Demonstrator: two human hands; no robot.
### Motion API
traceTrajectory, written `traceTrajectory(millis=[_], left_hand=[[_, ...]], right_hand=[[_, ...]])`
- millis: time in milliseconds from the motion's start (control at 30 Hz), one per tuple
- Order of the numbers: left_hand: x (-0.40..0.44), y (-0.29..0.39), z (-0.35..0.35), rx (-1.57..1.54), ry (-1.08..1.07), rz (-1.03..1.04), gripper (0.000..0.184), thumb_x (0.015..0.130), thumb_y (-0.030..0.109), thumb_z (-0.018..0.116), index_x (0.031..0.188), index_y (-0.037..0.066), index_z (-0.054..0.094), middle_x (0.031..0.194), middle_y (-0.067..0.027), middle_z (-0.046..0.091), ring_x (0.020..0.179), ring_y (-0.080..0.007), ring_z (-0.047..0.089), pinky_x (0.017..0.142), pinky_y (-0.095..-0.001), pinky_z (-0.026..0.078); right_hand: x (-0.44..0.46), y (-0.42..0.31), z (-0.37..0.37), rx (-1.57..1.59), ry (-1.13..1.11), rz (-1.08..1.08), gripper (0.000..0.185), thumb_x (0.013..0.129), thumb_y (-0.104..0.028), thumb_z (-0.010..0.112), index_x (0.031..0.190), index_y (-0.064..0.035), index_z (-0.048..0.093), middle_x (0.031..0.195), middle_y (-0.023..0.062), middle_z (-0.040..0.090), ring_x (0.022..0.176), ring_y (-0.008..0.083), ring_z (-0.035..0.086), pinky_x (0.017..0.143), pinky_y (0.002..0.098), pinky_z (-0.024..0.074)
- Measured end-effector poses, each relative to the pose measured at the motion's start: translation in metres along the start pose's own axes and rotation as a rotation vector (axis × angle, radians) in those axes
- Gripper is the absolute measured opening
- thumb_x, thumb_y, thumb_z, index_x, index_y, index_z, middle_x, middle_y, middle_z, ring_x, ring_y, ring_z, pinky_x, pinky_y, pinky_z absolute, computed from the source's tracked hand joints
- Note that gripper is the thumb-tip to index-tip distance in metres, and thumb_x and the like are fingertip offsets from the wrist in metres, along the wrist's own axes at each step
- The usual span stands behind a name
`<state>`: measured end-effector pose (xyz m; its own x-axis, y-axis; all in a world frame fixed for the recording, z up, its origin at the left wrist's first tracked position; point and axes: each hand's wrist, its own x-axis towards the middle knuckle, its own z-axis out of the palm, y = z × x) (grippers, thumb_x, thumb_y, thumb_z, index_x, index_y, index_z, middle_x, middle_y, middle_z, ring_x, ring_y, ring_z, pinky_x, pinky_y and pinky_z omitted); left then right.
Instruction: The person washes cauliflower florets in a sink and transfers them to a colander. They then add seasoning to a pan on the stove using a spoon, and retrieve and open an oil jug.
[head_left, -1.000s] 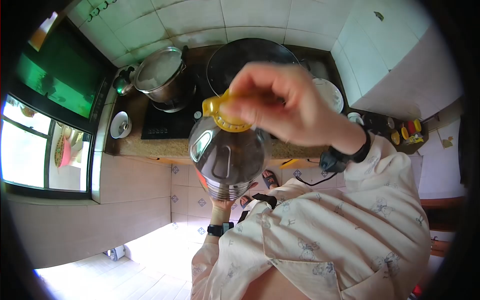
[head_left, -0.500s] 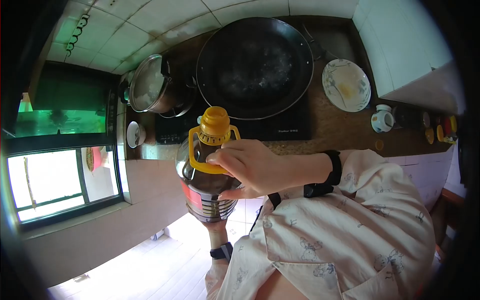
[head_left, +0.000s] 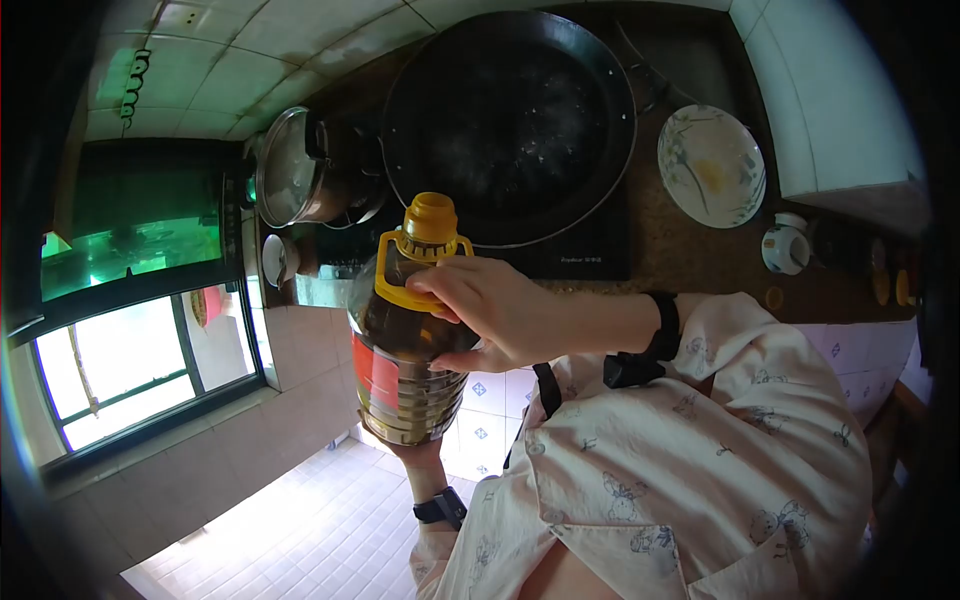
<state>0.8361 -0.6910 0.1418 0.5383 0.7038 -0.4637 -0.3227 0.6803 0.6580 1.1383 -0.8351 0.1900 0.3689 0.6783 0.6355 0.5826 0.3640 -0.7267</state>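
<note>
A large clear cooking oil bottle (head_left: 410, 385) with a yellow cap and a red label is held in front of the counter, its cap end toward the wok. My right hand (head_left: 490, 315) is closed round the yellow handle ring at its neck, with the thumb side against the bottle's shoulder. Under the base, my left hand (head_left: 418, 455) supports the bottle; its fingers are mostly hidden behind it. Just beyond the cap sits a black wok (head_left: 510, 130) with a wet, shiny bottom, on a black induction cooker (head_left: 590, 262).
Left of the wok stands a lidded pot (head_left: 290, 170), with a small white bowl (head_left: 280, 260) near the counter edge. To the right are a patterned plate (head_left: 712, 165) with yellowish residue and a small white jar (head_left: 786, 245). A window (head_left: 125, 355) is at the left.
The view has shifted, so the wok sits higher in it. The bottle appears more side-on, showing more of its label and ribbed lower body. Both hands keep their places on it.
</note>
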Motion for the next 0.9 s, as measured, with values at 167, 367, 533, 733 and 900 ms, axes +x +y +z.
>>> traceTrajectory(millis=[167, 367, 533, 733, 900], left_hand=[[-0.001, 0.004, 0.012, 0.048, 0.003, 0.018, 0.076, 0.091, 0.068, 0.03, 0.146, 0.016, 0.027, 0.148, -0.012, 0.033, 0.134, -0.0335, 0.035, 0.106, -0.0571, 0.033], [0.001, 0.01, 0.024, 0.101, -0.004, 0.043, 0.076, 0.091, 0.068, 0.029, 0.146, 0.016, 0.026, 0.148, -0.012, 0.032, 0.134, -0.0336, 0.034, 0.106, -0.0572, 0.033], [0.004, 0.016, 0.037, 0.154, -0.02, 0.06, 0.076, 0.091, 0.068, 0.029, 0.146, 0.017, 0.026, 0.148, -0.012, 0.032, 0.134, -0.0336, 0.034, 0.106, -0.0573, 0.034], [0.006, 0.023, 0.045, 0.201, -0.024, 0.08, 0.075, 0.091, 0.067, 0.028, 0.147, 0.017, 0.025, 0.149, -0.012, 0.031, 0.135, -0.0336, 0.034, 0.106, -0.0574, 0.034], [0.007, 0.026, 0.051, 0.226, -0.023, 0.087, 0.075, 0.091, 0.067, 0.028, 0.147, 0.017, 0.025, 0.149, -0.0121, 0.03, 0.135, -0.0336, 0.034, 0.106, -0.0575, 0.034]], right_hand=[[0.0, 0.006, -0.005, 0.034, -0.004, 0.009, 0.078, 0.063, -0.027, 0.085, 0.12, 0.0029, 0.041, 0.105, 0.0149, 0.056, 0.091, 0.0291, 0.06, 0.078, 0.0384, 0.0495], [0.001, 0.01, -0.007, 0.085, -0.001, 0.028, 0.077, 0.065, -0.027, 0.084, 0.121, 0.0039, 0.041, 0.106, 0.0156, 0.055, 0.091, 0.0287, 0.06, 0.077, 0.0373, 0.0498], [0.002, 0.011, -0.007, 0.082, 0.033, 0.014, 0.076, 0.066, -0.026, 0.084, 0.121, 0.0043, 0.04, 0.104, 0.0155, 0.055, 0.091, 0.0287, 0.06, 0.077, 0.0371, 0.0499], [0.005, 0.015, -0.008, 0.064, 0.057, 0.015, 0.077, 0.066, -0.026, 0.084, 0.121, 0.0039, 0.04, 0.105, 0.0152, 0.055, 0.089, 0.0286, 0.06, 0.078, 0.0381, 0.0487], [0.007, 0.017, -0.007, 0.063, 0.047, 0.013, 0.078, 0.067, -0.028, 0.084, 0.123, 0.0039, 0.039, 0.105, 0.0146, 0.054, 0.092, 0.0281, 0.059, 0.079, 0.0381, 0.0479]])
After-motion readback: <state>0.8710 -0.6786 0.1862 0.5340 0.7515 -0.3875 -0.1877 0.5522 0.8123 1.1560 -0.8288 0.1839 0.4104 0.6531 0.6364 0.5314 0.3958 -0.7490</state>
